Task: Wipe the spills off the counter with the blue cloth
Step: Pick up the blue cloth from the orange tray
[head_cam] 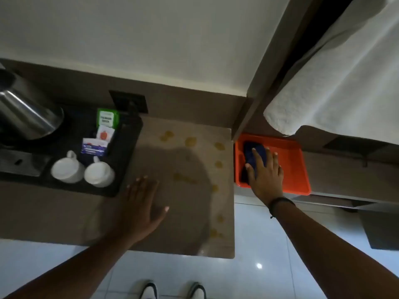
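Several yellow spills (190,141) dot the right part of the beige counter (190,240), from the back edge down to the front right corner. A dark blue cloth (252,152) lies bunched in an orange tray (293,167) just right of the counter. My right hand (264,172) lies flat over the cloth with fingers spread; a grip on it is not visible. My left hand (141,203) rests palm down on the counter, fingers apart, left of the spills.
A black tray (121,169) on the counter's left holds two upturned white cups (98,173), tea sachets (106,121) and a steel kettle (26,113). A white towel (334,83) hangs above the orange tray. My shoes (172,291) stand on the tiled floor below.
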